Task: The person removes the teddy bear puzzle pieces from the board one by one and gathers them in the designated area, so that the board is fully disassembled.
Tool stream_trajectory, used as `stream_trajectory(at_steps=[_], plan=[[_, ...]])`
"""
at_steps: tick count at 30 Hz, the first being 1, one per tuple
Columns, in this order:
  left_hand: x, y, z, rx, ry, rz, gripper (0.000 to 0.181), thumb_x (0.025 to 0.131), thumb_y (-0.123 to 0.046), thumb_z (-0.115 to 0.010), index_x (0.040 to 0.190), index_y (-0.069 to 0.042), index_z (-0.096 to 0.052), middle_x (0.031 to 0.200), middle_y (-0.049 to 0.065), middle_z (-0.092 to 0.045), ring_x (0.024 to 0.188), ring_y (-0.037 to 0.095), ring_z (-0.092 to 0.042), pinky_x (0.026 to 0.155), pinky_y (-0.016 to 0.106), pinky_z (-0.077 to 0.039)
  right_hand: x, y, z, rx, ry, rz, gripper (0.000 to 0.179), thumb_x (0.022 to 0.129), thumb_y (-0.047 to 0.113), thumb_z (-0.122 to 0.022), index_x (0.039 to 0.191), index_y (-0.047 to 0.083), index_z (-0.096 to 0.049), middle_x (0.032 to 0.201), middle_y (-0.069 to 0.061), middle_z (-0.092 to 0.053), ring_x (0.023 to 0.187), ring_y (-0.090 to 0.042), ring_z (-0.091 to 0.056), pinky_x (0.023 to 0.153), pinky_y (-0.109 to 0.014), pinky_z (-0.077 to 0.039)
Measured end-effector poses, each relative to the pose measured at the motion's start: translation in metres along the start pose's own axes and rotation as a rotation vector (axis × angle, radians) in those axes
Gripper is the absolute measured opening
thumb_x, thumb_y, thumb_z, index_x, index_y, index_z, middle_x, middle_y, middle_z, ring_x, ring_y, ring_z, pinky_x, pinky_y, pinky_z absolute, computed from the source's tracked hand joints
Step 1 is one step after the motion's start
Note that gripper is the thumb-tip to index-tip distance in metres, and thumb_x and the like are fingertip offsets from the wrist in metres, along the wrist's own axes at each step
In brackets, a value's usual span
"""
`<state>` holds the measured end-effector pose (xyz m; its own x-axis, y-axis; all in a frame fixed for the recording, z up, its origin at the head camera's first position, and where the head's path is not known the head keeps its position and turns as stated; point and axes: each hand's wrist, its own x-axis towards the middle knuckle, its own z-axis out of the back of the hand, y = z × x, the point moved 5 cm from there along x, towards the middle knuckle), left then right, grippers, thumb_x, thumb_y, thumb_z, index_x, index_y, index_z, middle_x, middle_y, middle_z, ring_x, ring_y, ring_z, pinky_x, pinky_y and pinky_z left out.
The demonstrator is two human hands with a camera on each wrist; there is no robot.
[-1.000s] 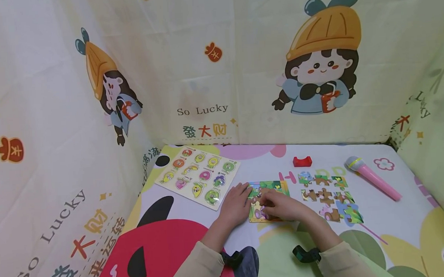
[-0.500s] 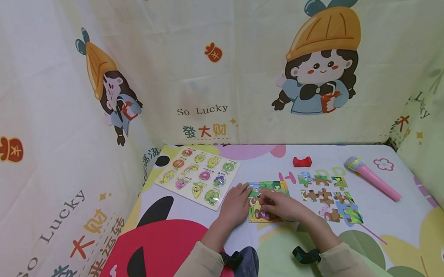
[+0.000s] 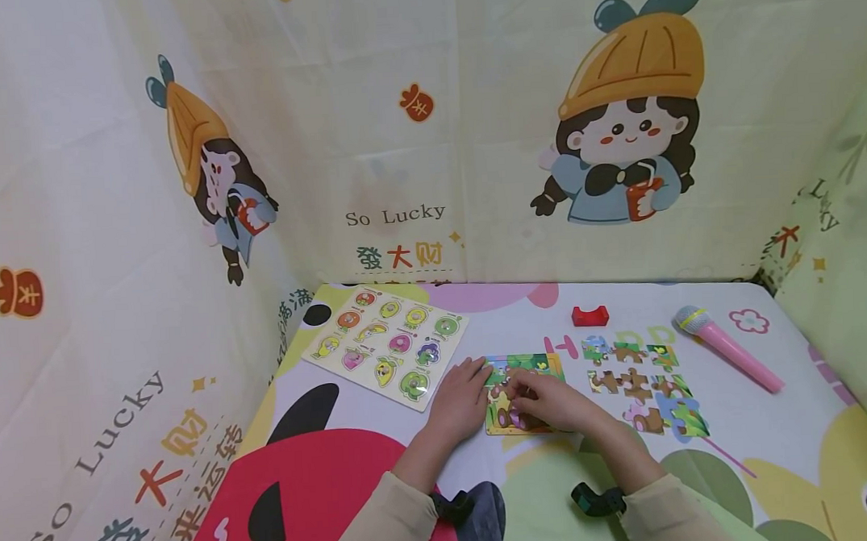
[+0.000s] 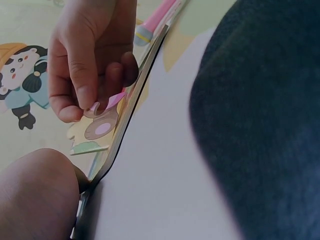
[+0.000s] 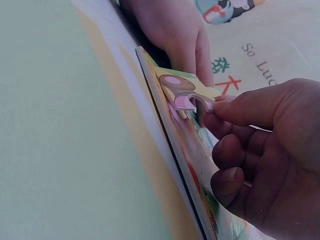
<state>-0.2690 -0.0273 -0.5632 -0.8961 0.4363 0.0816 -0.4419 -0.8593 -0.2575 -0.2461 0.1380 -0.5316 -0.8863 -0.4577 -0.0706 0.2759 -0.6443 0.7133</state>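
A small bear jigsaw puzzle (image 3: 558, 367) in a shallow tray lies in the middle of the table in the head view. My right hand (image 3: 548, 399) is over its lower right part. Between thumb and forefinger it pinches a puzzle piece (image 5: 192, 86) showing a brown bear foot. In the right wrist view the piece is tilted, raised slightly over the tray's near edge. My left hand (image 3: 457, 398) rests along the tray's left side, fingers stretched forward. Its thumb (image 4: 37, 195) is at the tray's near corner in the left wrist view. Part of the picture is hidden under the right hand.
Several loose puzzle pieces (image 3: 636, 383) lie in rows to the right. Beyond them is a pink toy microphone (image 3: 731, 350), and a small red block-like object (image 3: 590, 316) stands behind. A fruit sticker board (image 3: 386, 345) lies at the back left. Printed cloth walls surround the table.
The puzzle piece in my right fingers has turned and settled a little, so its brown foot now shows in the head view. Both hands stay in nearly the same place.
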Motion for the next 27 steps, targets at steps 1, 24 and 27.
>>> stream_trajectory(at_steps=[1,24,27], plan=[[0.000,0.000,0.000,0.000,0.000,-0.001,0.047,0.105,-0.032,-0.036,0.151,-0.023,-0.042,0.160,-0.005,-0.036,0.151,0.019,-0.027,0.124,0.038,-0.022,0.000,-0.001,0.000,0.007,0.000,-0.006,0.005,0.097,0.024,-0.063,0.102,0.021,-0.061,0.088,0.008,-0.060,0.082,-0.013,-0.056,0.071,-0.027,-0.048],[-0.002,-0.001,0.001,0.005,-0.001,-0.001,0.049,0.105,-0.033,-0.037,0.152,-0.022,-0.041,0.161,-0.004,-0.034,0.151,0.019,-0.026,0.125,0.038,-0.021,-0.055,-0.035,0.058,0.007,-0.098,-0.113,0.005,0.098,0.021,-0.062,0.101,0.018,-0.061,0.092,0.000,-0.060,0.084,-0.017,-0.052,0.065,-0.025,-0.045],[-0.002,-0.001,0.001,0.006,-0.002,0.003,0.049,0.104,-0.033,-0.037,0.152,-0.022,-0.041,0.160,-0.004,-0.034,0.151,0.019,-0.027,0.125,0.038,-0.021,-0.066,-0.043,0.067,0.000,-0.111,-0.123,0.007,0.097,0.021,-0.063,0.102,0.016,-0.061,0.092,-0.001,-0.059,0.084,-0.018,-0.051,0.064,-0.024,-0.043]])
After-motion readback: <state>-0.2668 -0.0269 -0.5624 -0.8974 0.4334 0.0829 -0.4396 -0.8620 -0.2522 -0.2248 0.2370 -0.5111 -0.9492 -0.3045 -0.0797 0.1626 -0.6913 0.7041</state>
